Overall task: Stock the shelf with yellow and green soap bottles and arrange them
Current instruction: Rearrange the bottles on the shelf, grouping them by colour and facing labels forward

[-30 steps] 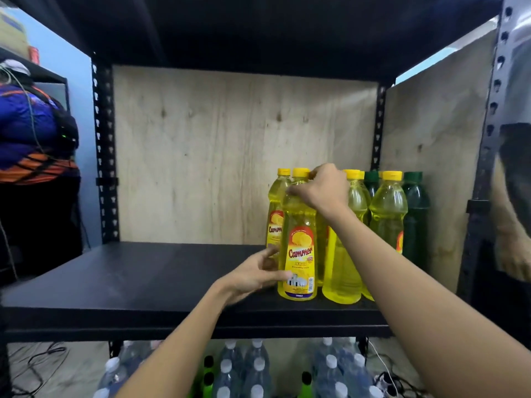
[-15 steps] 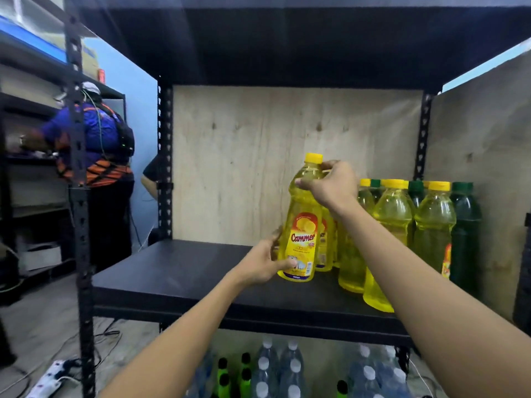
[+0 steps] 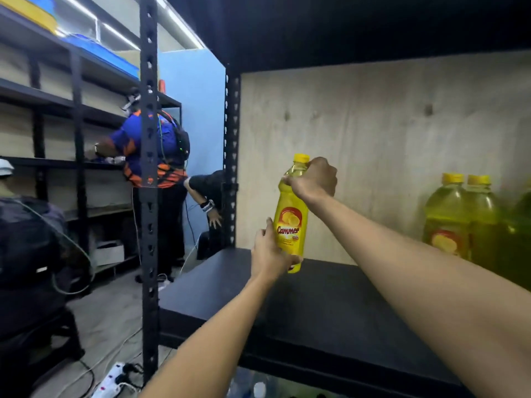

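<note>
I hold one yellow soap bottle (image 3: 290, 222) with a red and yellow label, upright, over the left part of the black shelf (image 3: 330, 305). My right hand (image 3: 314, 179) grips its neck just below the yellow cap. My left hand (image 3: 268, 252) holds its lower body and base. The bottle's base is at or just above the shelf board; I cannot tell if it touches. More yellow soap bottles (image 3: 459, 222) stand grouped at the shelf's right, with a darker green bottle (image 3: 521, 225) at the frame edge.
A plywood back panel (image 3: 373, 145) closes the shelf behind. A black perforated upright (image 3: 149, 196) stands at the shelf's front left. Other people (image 3: 149, 150) work at racks to the left. A power strip (image 3: 112, 380) and cables lie on the floor.
The yellow bottle has been taken from the group at the right and carried leftward along the shelf, both hands with it. The view has swung left, so the group sits at the right edge.
</note>
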The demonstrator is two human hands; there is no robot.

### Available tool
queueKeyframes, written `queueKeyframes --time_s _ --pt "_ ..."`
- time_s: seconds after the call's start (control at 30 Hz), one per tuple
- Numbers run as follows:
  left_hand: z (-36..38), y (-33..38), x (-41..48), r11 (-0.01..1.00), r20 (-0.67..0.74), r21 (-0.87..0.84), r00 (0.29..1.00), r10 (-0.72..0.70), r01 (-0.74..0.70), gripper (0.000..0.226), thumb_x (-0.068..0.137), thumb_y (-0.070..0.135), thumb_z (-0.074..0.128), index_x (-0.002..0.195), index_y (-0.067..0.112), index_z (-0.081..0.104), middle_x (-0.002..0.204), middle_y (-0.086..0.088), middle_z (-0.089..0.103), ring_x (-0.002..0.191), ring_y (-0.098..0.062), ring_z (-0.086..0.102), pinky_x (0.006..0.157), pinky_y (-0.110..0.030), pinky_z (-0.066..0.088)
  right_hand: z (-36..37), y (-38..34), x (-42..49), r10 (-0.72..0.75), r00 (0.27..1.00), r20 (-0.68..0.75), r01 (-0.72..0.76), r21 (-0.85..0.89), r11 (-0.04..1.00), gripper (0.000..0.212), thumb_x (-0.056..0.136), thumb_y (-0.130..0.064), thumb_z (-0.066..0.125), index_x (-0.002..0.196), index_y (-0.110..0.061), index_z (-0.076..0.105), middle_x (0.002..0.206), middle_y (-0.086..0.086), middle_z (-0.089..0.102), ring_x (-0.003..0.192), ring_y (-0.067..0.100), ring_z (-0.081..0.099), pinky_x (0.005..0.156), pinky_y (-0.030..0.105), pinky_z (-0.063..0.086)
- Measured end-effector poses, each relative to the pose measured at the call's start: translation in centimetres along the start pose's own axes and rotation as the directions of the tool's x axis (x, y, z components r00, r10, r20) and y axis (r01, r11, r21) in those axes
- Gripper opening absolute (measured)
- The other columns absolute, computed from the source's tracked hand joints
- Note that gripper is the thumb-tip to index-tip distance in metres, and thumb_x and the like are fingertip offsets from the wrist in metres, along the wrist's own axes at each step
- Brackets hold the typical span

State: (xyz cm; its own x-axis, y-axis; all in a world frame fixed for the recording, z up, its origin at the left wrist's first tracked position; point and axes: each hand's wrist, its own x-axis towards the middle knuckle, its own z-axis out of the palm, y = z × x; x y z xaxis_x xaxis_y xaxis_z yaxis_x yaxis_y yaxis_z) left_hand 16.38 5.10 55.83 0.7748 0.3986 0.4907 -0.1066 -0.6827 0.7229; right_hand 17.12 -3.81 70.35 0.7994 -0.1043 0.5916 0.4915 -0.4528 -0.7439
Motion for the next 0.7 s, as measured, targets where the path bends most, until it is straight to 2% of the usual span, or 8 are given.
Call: queueKeyframes --time_s 0.13,0.23,0.3,0.43,0.6,0.7 --pt "0.2 -3.7 3.7 1.0 -0.042 0.005 0.999 0.0 0.0 0.122 0.061 0.034 0.091 0.155 0.02 0.015 0.135 -0.007 0.045 0.122 -0.031 0.052 0.101 -0.046 0.047 5.1 0.0 1.2 -0.044 0.999 0.02 0.045 -0.031 0.999 0.059 0.067 -0.037 0.087 0.114 -0.011 0.062 0.12 0.011 0.065 0.111 0.032 0.064 0.08 0.032 0.051" --pt "0.6 -5.4 6.0 1.0 -0.038 0.005 0.999 -0.001 0.002 0.12 0.063 0.033 0.091 0.154 0.017 0.014 0.138 -0.009 0.042 0.125 -0.031 0.049 0.103 -0.044 0.045 8.2 0.1 2.4 -0.074 0.996 0.054 0.077 -0.061 0.995 0.054 0.071 -0.033 0.085 0.114 -0.01 0.061 0.122 0.012 0.064 0.111 0.032 0.064 0.076 0.03 0.047" --pt "0.8 -6.2 7.2 1.0 -0.016 0.018 1.0 -0.021 0.021 0.121 0.067 0.031 0.09 0.155 0.015 0.01 0.143 -0.01 0.038 0.131 -0.031 0.045 0.107 -0.042 0.042 9.5 0.4 3.1 -0.072 0.996 0.058 0.077 -0.08 0.994 0.055 0.073 -0.032 0.086 0.117 -0.01 0.061 0.124 0.012 0.063 0.113 0.032 0.063 0.078 0.031 0.048" --pt "1.1 -7.2 8.7 0.997 0.021 0.046 0.998 -0.065 0.064 0.125 0.069 0.032 0.089 0.157 0.012 0.002 0.15 -0.012 0.034 0.138 -0.03 0.038 0.112 -0.04 0.036 11.3 1.0 4.0 -0.066 0.997 0.049 0.071 -0.114 0.991 0.056 0.074 -0.033 0.085 0.119 -0.01 0.061 0.126 0.012 0.063 0.116 0.032 0.062 0.084 0.034 0.051" --pt "1.2 -7.8 9.3 0.994 0.046 0.067 0.995 -0.086 0.082 0.124 0.07 0.037 0.088 0.157 0.012 0.004 0.147 -0.012 0.037 0.135 -0.031 0.041 0.11 -0.041 0.039 12.4 1.6 4.8 -0.118 0.992 0.055 0.126 -0.17 0.977 0.058 0.076 -0.038 0.083 0.121 -0.01 0.06 0.127 0.012 0.063 0.116 0.032 0.061 0.082 0.033 0.049" --pt "1.1 -7.8 8.9 0.996 0.057 0.055 0.995 -0.075 0.072 0.12 0.068 0.04 0.088 0.155 0.012 0.012 0.142 -0.011 0.042 0.128 -0.031 0.047 0.106 -0.042 0.044 12.4 2.1 4.9 -0.109 0.992 0.056 0.117 -0.173 0.978 0.062 0.075 -0.043 0.083 0.122 -0.009 0.058 0.128 0.013 0.062 0.117 0.033 0.061 0.085 0.036 0.05"
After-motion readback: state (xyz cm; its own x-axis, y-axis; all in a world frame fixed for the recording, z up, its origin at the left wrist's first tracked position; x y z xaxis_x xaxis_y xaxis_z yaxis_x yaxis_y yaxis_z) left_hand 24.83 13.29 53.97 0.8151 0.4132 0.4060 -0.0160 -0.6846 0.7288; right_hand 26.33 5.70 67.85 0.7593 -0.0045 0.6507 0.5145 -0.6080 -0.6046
